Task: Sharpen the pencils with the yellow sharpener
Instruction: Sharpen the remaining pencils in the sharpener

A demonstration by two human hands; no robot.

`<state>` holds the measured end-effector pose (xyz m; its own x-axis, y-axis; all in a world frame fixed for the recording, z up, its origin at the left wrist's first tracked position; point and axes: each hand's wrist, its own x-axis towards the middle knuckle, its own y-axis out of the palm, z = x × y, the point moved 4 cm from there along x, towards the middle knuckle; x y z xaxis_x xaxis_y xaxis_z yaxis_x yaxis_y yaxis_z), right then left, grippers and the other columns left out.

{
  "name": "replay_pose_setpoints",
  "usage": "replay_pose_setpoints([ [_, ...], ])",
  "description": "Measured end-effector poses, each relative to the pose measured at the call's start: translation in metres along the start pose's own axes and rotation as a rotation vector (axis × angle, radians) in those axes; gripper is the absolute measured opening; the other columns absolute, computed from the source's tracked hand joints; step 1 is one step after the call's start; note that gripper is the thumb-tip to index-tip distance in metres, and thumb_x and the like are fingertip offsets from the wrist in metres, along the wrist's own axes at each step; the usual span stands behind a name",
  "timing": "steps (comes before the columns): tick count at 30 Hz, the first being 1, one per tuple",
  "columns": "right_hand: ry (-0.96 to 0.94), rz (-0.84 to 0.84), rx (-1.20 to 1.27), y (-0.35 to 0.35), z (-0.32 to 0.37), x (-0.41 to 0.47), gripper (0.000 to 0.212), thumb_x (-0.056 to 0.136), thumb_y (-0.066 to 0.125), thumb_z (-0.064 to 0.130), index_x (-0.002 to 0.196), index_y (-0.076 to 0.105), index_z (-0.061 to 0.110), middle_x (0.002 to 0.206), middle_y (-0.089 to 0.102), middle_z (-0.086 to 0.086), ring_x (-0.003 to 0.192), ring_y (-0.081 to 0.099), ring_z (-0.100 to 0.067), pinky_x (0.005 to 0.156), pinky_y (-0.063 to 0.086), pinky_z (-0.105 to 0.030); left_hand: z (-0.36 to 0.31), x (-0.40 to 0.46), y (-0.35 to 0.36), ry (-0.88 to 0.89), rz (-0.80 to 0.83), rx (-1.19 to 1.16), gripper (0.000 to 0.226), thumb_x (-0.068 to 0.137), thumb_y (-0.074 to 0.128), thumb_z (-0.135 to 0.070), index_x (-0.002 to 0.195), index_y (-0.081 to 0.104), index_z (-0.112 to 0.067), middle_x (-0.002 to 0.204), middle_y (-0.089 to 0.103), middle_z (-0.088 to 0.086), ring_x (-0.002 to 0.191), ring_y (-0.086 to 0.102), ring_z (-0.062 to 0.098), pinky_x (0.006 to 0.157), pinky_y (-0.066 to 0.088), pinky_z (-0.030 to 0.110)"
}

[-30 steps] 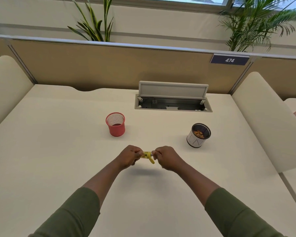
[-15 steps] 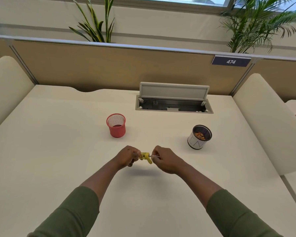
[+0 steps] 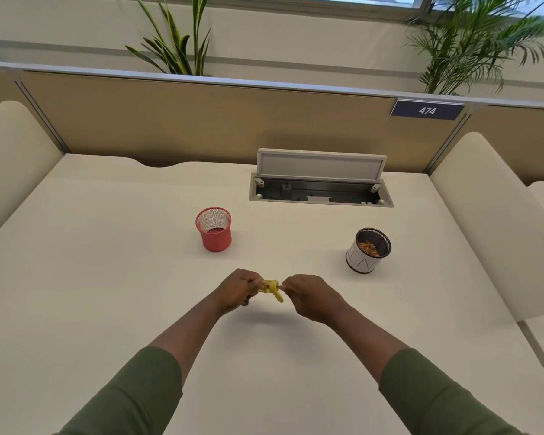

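Two hands are seen above the near middle of the cream bench [image 3: 107,277], both raised slightly so that a soft shadow is cast beneath them. One yellow sharpener [image 3: 269,287] is held between them: its left end is enclosed by the clenched grip of the left hand [image 3: 237,290], and a yellow flap hangs down from its right end. The right hand [image 3: 311,296] is closed just beside the sharpener's right end, its fingertips pinched on a thin pale stub that is taken to be one pencil [image 3: 283,287], though too little of it is shown to be sure. No other pencil is visible. Two cups are counted on the bench, well apart from each other and beyond the hands. One red mesh cup [image 3: 214,230] stands upright to the far left of the hands, and only mesh is seen inside it. One white cup [image 3: 366,252] with a dark rim stands upright to the far right, and a heap of brownish shavings is seen inside it. One cable hatch [image 3: 320,183] is set into the far middle of the bench with its lid propped open. Two green sleeves [image 3: 132,394] are seen at the near edge. Behind the tan partition [image 3: 201,120], two plants are visible, and one dark label [image 3: 427,110] reading 474 is fixed at the far right.
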<state>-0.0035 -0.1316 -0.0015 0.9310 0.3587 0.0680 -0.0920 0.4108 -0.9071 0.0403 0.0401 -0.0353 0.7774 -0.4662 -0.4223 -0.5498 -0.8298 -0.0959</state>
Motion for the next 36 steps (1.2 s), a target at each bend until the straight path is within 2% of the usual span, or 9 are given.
replay_pose_setpoints([
  [5, 0.444, 0.111, 0.462, 0.003, 0.003, 0.007, 0.038, 0.098, 0.048, 0.025, 0.066, 0.063, 0.013, 0.047, 0.042, 0.004, 0.044, 0.040, -0.014, 0.048, 0.034, -0.024, -0.003, 0.002, -0.005, 0.124, -0.094, 0.227, 0.022, 0.091, 0.049, -0.001, 0.083, 0.067, -0.009, 0.049, 0.051, -0.014, 0.048, 0.040, 0.002, 0.049, 0.030, 0.013],
  [8, 0.680, 0.199, 0.733, 0.009, 0.002, 0.005, 0.038, 0.096, 0.050, 0.026, 0.064, 0.065, 0.011, 0.048, 0.028, 0.002, 0.043, 0.028, -0.017, 0.045, 0.034, -0.023, 0.000, 0.004, -0.007, 0.128, -0.099, 0.255, 0.020, 0.090, 0.051, -0.003, 0.081, 0.068, -0.009, 0.048, 0.052, -0.017, 0.048, 0.041, 0.001, 0.051, 0.030, 0.015],
  [13, 0.392, 0.194, 0.340, -0.004, 0.007, 0.007, 0.029, 0.099, 0.040, 0.034, 0.079, 0.059, 0.023, 0.069, 0.052, 0.007, 0.064, 0.046, -0.010, 0.056, 0.032, -0.026, 0.002, 0.005, -0.008, 0.027, -0.055, 0.063, 0.014, 0.071, 0.045, -0.008, 0.069, 0.057, -0.001, 0.047, 0.038, -0.007, 0.048, 0.026, 0.012, 0.048, 0.020, 0.022],
  [16, 0.201, 0.156, 0.200, -0.006, 0.008, 0.004, 0.018, 0.099, 0.041, 0.032, 0.094, 0.052, 0.018, 0.087, 0.052, 0.004, 0.077, 0.045, -0.014, 0.064, 0.033, -0.028, -0.002, 0.003, -0.008, -0.016, -0.009, 0.012, 0.016, 0.064, 0.040, -0.004, 0.069, 0.055, 0.000, 0.049, 0.035, -0.001, 0.048, 0.020, 0.013, 0.049, 0.016, 0.020],
  [19, 0.009, 0.069, 0.018, -0.010, 0.008, 0.003, 0.019, 0.101, 0.040, 0.027, 0.099, 0.054, 0.013, 0.093, 0.053, 0.001, 0.076, 0.045, -0.014, 0.066, 0.032, -0.023, -0.003, 0.003, -0.008, -0.042, 0.047, -0.002, 0.018, 0.080, 0.041, -0.002, 0.070, 0.056, 0.002, 0.052, 0.036, 0.004, 0.046, 0.019, 0.012, 0.051, 0.015, 0.022],
  [23, -0.168, -0.081, -0.122, -0.007, 0.007, 0.000, 0.029, 0.098, 0.042, 0.027, 0.090, 0.063, 0.010, 0.076, 0.056, -0.003, 0.065, 0.049, -0.018, 0.056, 0.038, -0.024, -0.003, 0.002, -0.007, -0.078, 0.066, -0.037, 0.037, 0.096, 0.038, -0.004, 0.064, 0.056, -0.002, 0.053, 0.038, 0.005, 0.044, 0.020, 0.011, 0.051, 0.017, 0.023],
  [29, 0.030, -0.059, 0.018, -0.002, -0.002, 0.001, 0.019, 0.094, 0.052, 0.016, 0.080, 0.059, 0.006, 0.070, 0.057, -0.008, 0.059, 0.045, -0.024, 0.054, 0.035, -0.030, -0.009, 0.002, 0.000, -0.004, -0.009, -0.023, 0.015, 0.074, 0.046, -0.008, 0.067, 0.057, -0.002, 0.054, 0.035, 0.003, 0.049, 0.023, 0.013, 0.050, 0.020, 0.021],
  [33, 0.229, 0.020, 0.229, -0.002, 0.003, 0.004, 0.034, 0.099, 0.046, 0.022, 0.070, 0.059, 0.010, 0.056, 0.050, 0.002, 0.052, 0.041, -0.016, 0.053, 0.032, -0.028, -0.005, 0.005, -0.004, 0.078, -0.078, 0.156, 0.021, 0.089, 0.048, 0.001, 0.076, 0.064, -0.003, 0.049, 0.043, -0.011, 0.050, 0.033, 0.009, 0.050, 0.027, 0.022],
  [36, 0.534, 0.158, 0.543, 0.005, 0.000, 0.008, 0.039, 0.099, 0.047, 0.027, 0.067, 0.061, 0.011, 0.049, 0.036, 0.004, 0.043, 0.037, -0.015, 0.047, 0.035, -0.023, -0.005, 0.006, -0.007, 0.122, -0.102, 0.275, 0.022, 0.090, 0.050, 0.000, 0.079, 0.067, -0.009, 0.047, 0.049, -0.015, 0.048, 0.039, 0.001, 0.053, 0.029, 0.019],
])
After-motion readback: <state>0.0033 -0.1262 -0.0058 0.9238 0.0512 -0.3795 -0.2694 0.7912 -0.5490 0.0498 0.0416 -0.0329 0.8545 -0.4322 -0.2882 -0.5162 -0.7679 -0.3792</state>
